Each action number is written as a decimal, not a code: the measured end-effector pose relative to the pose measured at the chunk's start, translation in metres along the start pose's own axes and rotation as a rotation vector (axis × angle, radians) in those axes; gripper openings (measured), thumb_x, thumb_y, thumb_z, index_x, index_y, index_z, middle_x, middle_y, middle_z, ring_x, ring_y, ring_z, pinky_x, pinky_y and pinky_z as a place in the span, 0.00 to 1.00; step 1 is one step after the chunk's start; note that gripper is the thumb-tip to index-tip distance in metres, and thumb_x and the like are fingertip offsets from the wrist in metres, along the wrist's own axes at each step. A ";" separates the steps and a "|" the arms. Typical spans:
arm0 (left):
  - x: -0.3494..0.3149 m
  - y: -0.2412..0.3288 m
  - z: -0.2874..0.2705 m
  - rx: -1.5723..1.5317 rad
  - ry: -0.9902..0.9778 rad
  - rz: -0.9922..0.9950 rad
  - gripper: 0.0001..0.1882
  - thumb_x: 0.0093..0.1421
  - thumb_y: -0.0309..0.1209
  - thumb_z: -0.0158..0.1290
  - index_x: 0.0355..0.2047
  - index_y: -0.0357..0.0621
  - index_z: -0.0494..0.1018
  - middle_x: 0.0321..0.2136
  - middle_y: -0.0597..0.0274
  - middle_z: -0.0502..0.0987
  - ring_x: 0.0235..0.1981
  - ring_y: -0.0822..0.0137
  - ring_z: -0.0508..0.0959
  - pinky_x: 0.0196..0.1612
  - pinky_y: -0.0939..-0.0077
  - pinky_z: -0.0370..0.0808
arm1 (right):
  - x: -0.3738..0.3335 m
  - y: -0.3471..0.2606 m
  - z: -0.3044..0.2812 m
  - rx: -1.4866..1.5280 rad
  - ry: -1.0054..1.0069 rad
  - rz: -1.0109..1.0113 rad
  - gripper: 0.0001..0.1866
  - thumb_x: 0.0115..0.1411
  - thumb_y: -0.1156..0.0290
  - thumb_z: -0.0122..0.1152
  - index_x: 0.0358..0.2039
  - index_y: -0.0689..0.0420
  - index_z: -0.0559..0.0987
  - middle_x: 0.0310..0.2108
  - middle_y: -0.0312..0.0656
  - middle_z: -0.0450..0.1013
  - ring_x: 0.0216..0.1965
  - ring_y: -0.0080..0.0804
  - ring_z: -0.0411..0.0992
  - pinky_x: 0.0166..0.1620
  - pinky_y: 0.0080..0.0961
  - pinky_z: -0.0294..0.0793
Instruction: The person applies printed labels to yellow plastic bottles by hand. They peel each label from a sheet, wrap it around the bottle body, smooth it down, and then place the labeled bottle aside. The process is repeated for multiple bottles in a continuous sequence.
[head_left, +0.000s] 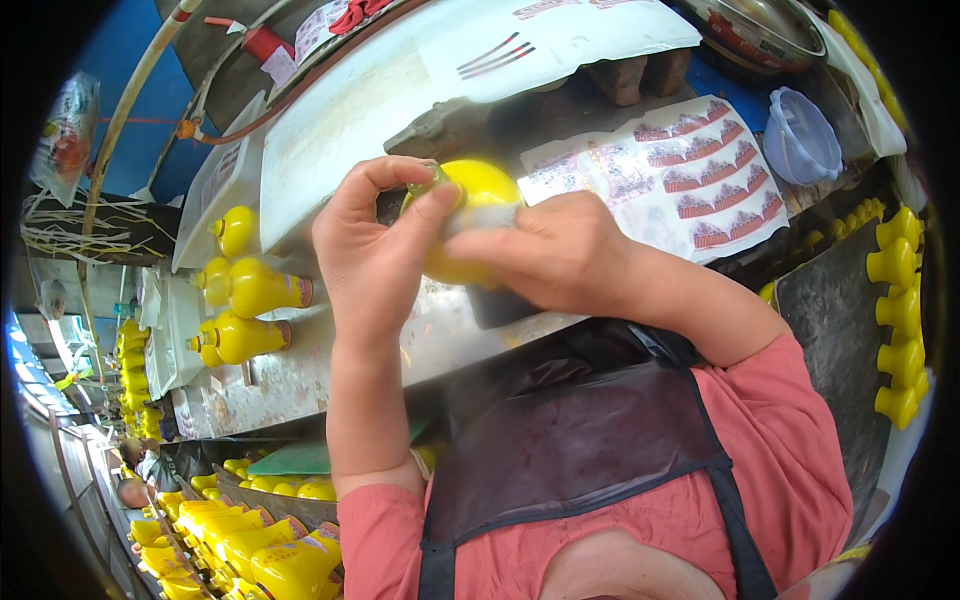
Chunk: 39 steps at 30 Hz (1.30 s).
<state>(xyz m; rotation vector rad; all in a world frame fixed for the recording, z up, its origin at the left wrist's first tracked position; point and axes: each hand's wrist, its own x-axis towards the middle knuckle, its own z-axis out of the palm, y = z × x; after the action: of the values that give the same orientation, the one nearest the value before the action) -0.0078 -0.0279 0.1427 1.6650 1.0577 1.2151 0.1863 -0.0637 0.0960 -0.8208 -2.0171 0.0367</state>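
A glossy yellow round-bellied vase (pixel 478 178) is held up over the worktable in front of me. My left hand (pixel 368 230) grips it by the neck, thumb and fingers closed around the greenish rim. Against the vase's side, my right hand (pixel 570 250) presses a small white pad (pixel 492 216), which is smeared by motion. The fingers of this hand are closed, and part of the vase is hidden behind them. To the left, several similar yellow vases (pixel 250 338) lie on their sides on the table, some with a patterned band.
A sheet of red printed decals (pixel 705 180) lies at the right beside a lavender plastic basin (pixel 800 140). Dark thin strips (pixel 497 57) rest on a white board (pixel 350 110). Many yellow vases (pixel 265 550) fill racks at lower left; more (pixel 900 310) line the right edge.
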 end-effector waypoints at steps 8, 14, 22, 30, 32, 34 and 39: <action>-0.006 -0.007 -0.004 -0.293 -0.073 -0.035 0.13 0.64 0.19 0.58 0.48 0.36 0.74 0.52 0.50 0.80 0.52 0.67 0.78 0.58 0.72 0.74 | 0.019 0.029 -0.009 0.544 0.068 0.423 0.10 0.64 0.74 0.62 0.45 0.61 0.83 0.34 0.37 0.80 0.28 0.18 0.75 0.30 0.18 0.73; -0.014 -0.016 0.003 -0.340 -0.073 -0.025 0.17 0.66 0.19 0.55 0.54 0.40 0.71 0.56 0.50 0.77 0.55 0.67 0.77 0.61 0.71 0.71 | 0.039 0.038 -0.002 0.639 -0.091 0.565 0.14 0.56 0.64 0.72 0.38 0.60 0.86 0.34 0.46 0.82 0.37 0.31 0.79 0.43 0.27 0.76; -0.015 -0.026 0.003 -0.312 -0.086 0.034 0.18 0.65 0.18 0.55 0.55 0.40 0.70 0.55 0.52 0.78 0.56 0.67 0.76 0.61 0.72 0.71 | 0.039 0.048 0.008 0.673 -0.120 0.549 0.15 0.54 0.63 0.74 0.38 0.60 0.86 0.35 0.45 0.83 0.38 0.30 0.80 0.46 0.26 0.76; -0.004 -0.020 -0.004 -0.224 -0.015 0.045 0.12 0.74 0.33 0.48 0.46 0.38 0.78 0.50 0.59 0.80 0.51 0.70 0.76 0.58 0.75 0.70 | 0.029 0.014 -0.005 0.278 0.172 0.258 0.10 0.60 0.71 0.66 0.43 0.57 0.84 0.32 0.41 0.79 0.25 0.27 0.76 0.30 0.26 0.75; -0.002 -0.015 -0.006 -0.215 -0.026 0.009 0.10 0.72 0.31 0.52 0.45 0.38 0.78 0.47 0.61 0.80 0.49 0.73 0.76 0.56 0.77 0.70 | 0.024 0.000 -0.002 0.136 0.060 0.047 0.14 0.58 0.73 0.66 0.45 0.52 0.83 0.27 0.38 0.76 0.20 0.28 0.73 0.23 0.27 0.73; 0.001 -0.010 -0.005 -0.157 -0.042 -0.010 0.08 0.68 0.29 0.56 0.43 0.38 0.78 0.43 0.64 0.80 0.46 0.75 0.76 0.54 0.78 0.71 | 0.019 -0.008 0.000 -0.033 -0.103 -0.087 0.23 0.50 0.73 0.69 0.49 0.45 0.83 0.20 0.34 0.69 0.18 0.35 0.72 0.21 0.30 0.73; 0.005 -0.001 -0.004 -0.067 -0.060 -0.020 0.08 0.58 0.22 0.63 0.38 0.36 0.78 0.37 0.66 0.80 0.41 0.77 0.76 0.49 0.79 0.73 | 0.008 0.004 -0.002 -0.070 -0.033 -0.118 0.23 0.49 0.76 0.69 0.48 0.46 0.83 0.17 0.35 0.66 0.17 0.33 0.71 0.22 0.30 0.72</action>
<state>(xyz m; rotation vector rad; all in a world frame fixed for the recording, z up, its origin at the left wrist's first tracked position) -0.0104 -0.0224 0.1444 1.6263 0.9846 1.1685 0.1879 -0.0567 0.1016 -0.7478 -2.1044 -0.0887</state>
